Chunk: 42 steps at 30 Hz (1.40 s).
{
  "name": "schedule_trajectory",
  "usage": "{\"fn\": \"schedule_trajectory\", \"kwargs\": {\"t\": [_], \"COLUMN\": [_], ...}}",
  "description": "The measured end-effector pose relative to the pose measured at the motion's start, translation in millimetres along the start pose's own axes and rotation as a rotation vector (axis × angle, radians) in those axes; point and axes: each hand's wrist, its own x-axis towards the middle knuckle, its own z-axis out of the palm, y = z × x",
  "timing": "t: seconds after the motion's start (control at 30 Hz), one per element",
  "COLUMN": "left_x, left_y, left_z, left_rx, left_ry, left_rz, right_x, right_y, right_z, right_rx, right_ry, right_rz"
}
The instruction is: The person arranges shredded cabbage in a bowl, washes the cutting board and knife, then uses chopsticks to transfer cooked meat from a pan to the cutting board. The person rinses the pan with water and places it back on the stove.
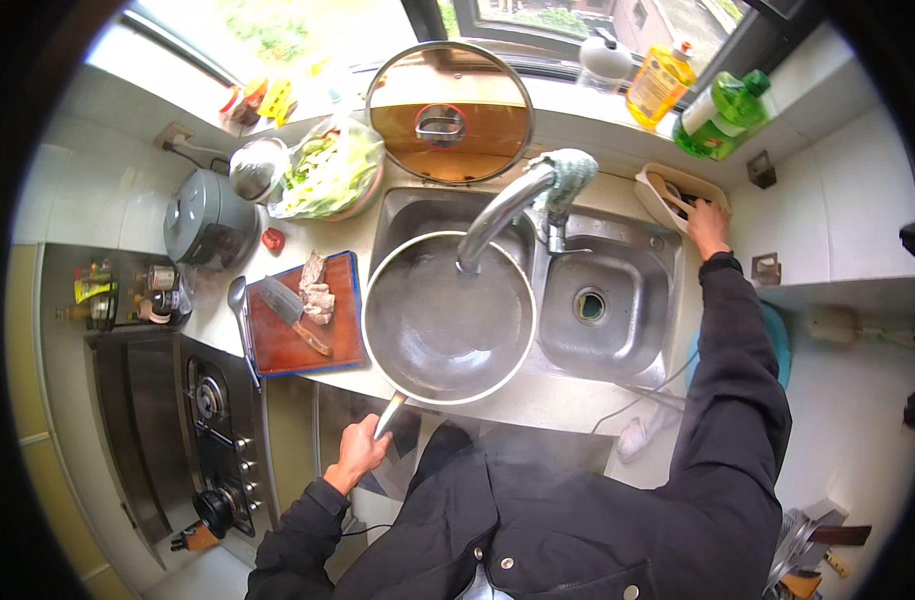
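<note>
My left hand (360,448) grips the handle of a large wok (450,322), held over the left sink basin under the tap (506,206). Faint steam hangs around the pan, and its dark inside looks wet. At the far right, my right hand (708,225) reaches into a cream plastic holder (656,196) with a wooden spoon (671,193) in it. My fingertips are partly hidden there, so whether they hold something is unclear. Left of the wok, a kitchen knife (292,311) and pieces of cooked meat (317,289) lie on a brown cutting board (345,334).
A glass lid (450,112) leans at the window behind the sink. Bagged chopped greens (326,169) and a grey rice cooker (208,219) stand back left. The gas stove (213,420) is at left. Yellow (658,86) and green (721,116) bottles line the sill. A cloth (566,180) wraps the tap.
</note>
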Motion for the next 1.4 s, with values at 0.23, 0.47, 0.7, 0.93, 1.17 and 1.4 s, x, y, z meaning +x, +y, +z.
{"fn": "schedule_trajectory", "kwargs": {"t": [0.23,0.47,0.7,0.93,1.17,1.4], "left_x": [32.9,63.7,80.9,85.4,87.1,85.0], "left_y": [-1.7,-15.4,-17.9,-14.3,-8.0,-11.9], "left_z": [14.2,18.2,10.6,1.6,-5.6,0.2], "left_rx": [-0.044,-0.002,0.109,0.085,0.075,0.072], "left_ry": [0.037,0.064,0.022,-0.012,-0.085,-0.072], "left_rz": [0.027,0.098,0.058,0.027,-0.019,0.002], "right_x": [-10.6,-161.9,-225.4,-199.6,-268.9,-234.8], "right_y": [0.2,-66.7,-275.8,-324.1,-332.5,-355.3], "right_z": [-44.0,-157.2,-64.8,9.4,-16.2,11.3], "right_rx": [-0.113,0.254,0.463,0.247,0.478,0.430], "right_ry": [0.042,-0.061,-0.324,-0.435,-0.689,-0.638], "right_rz": [-0.077,-0.074,-0.497,-0.723,-0.605,-0.528]}}
